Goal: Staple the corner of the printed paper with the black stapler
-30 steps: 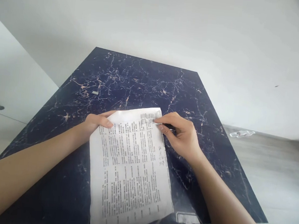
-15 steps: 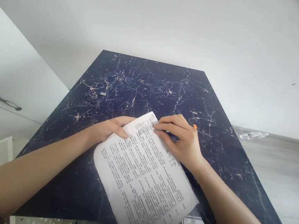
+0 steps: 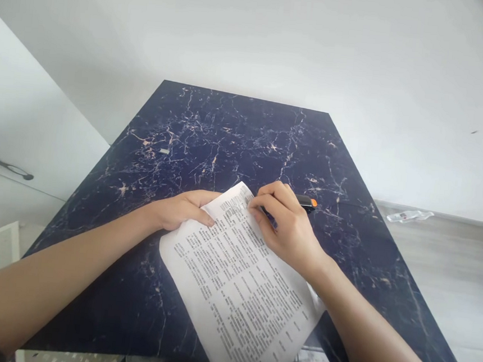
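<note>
Printed white paper [image 3: 236,282] is tilted over the near part of the dark marbled table [image 3: 237,135], its lower end past the front edge. My left hand [image 3: 190,207] grips its upper left edge, thumb on top and fingers hidden underneath. At the upper right edge, my right hand [image 3: 283,218] is closed in a pinch at the paper; its fingertips hide what exactly they hold. A black tool with an orange end [image 3: 307,203] shows just behind the right hand, partly covered by it.
A small pale piece [image 3: 164,151] lies on the table's left part. Clear plastic packaging [image 3: 410,216] is on the floor at right. A white cabinet with a dark handle [image 3: 9,168] stands at left, a pale wall behind the table.
The paper's top corner has shifted slightly left and its lower part right. More of the black tool shows behind my right hand, whose fingers have drawn closer together. My left hand still grips the sheet.
</note>
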Motion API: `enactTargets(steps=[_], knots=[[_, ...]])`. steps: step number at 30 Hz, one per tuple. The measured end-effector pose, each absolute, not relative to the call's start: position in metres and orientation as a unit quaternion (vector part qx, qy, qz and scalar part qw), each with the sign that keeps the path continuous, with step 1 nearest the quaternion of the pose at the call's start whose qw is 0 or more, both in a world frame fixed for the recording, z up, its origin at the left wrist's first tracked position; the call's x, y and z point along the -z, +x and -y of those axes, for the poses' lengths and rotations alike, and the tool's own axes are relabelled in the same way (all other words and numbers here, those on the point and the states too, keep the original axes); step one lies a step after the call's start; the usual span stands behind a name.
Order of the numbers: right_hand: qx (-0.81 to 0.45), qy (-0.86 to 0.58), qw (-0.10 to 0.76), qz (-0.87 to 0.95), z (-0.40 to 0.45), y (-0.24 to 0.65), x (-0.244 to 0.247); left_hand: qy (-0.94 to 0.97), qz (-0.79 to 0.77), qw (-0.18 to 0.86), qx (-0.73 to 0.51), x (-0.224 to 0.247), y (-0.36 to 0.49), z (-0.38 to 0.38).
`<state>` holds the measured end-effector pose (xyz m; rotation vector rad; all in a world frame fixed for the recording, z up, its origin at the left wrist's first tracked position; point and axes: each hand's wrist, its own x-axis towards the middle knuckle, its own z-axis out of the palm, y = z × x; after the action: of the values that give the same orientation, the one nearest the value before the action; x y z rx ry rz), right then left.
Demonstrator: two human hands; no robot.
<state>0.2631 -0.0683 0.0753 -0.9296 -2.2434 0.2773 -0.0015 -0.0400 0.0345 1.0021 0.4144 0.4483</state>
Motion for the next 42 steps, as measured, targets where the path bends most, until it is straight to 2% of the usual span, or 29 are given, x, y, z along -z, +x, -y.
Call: enactTargets(steps=[7,33,42], knots=[[-0.132,-0.367,0.373,0.842,0.0674,0.2657,-0.076,0.473,-0.209,0.822,-0.238,-0.037,-0.0004,0.0403],[-0.171,-0.412,0.368,0.816,0.0696,0.2673,-0.081,0.475,-0.21,0.816,-0.253,-0.0418,0.0018,0.0417],[-0.247,-0.42,0.369,0.791,0.0701,0.2694,-0.0835,0.457,-0.197,0.831,-0.248,-0.0398,0.0012,0.0411]])
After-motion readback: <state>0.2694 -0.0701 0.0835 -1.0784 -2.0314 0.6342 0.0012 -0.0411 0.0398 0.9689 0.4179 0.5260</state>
